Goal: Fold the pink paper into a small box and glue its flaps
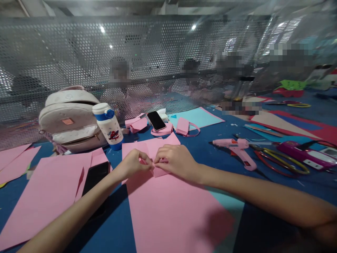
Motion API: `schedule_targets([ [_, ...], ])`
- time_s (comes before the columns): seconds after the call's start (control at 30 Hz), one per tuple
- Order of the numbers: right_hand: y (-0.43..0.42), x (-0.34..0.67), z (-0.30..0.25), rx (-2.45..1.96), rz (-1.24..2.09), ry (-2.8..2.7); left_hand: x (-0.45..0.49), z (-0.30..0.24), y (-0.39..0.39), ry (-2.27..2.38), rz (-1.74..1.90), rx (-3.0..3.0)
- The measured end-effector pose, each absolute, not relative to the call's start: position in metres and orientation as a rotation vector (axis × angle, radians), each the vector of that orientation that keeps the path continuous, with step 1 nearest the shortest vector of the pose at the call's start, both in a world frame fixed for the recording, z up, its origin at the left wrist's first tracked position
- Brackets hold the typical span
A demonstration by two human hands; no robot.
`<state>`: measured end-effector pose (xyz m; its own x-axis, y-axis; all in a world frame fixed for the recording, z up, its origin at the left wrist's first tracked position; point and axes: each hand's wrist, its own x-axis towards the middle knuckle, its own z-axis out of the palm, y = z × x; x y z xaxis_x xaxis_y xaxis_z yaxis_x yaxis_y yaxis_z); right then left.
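Observation:
At the centre of the head view, my left hand (135, 163) and my right hand (177, 162) meet in a pinch, thumb and finger pressed together. Between their fingertips is a piece of pink paper (161, 172), whose exact fold is partly hidden by the fingers. Below them lies a large pink sheet (168, 214), with a light blue sheet (228, 203) showing under its right side. More pink paper (137, 146) extends behind both hands. Beside my left forearm, a dark phone (96, 175) rests partly on pink sheets (56, 186).
A white backpack (72, 119) and a bottle (109, 128) stand at back left. Behind my hands are another phone (156, 121) and small pink paper bags (184, 127). A pink glue gun (238, 149), scissors (283, 160) and a purple power strip (306, 154) lie right. A perforated metal screen (158, 45) rises behind.

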<state>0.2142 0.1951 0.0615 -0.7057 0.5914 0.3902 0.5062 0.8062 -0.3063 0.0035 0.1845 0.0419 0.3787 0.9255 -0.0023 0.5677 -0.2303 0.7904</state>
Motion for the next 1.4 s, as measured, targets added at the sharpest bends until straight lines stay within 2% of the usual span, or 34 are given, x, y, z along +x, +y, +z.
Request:
schedule_targets([
  [0.43, 0.189, 0.215, 0.069, -0.914, 0.298, -2.552, 0.008, 0.042, 0.18, 1.266, 0.709, 1.954],
  [1.4, 0.192, 0.212, 0.065, -0.884, 0.326, -2.67, 0.011, 0.046, 0.177, 1.334, 0.645, 1.957],
])
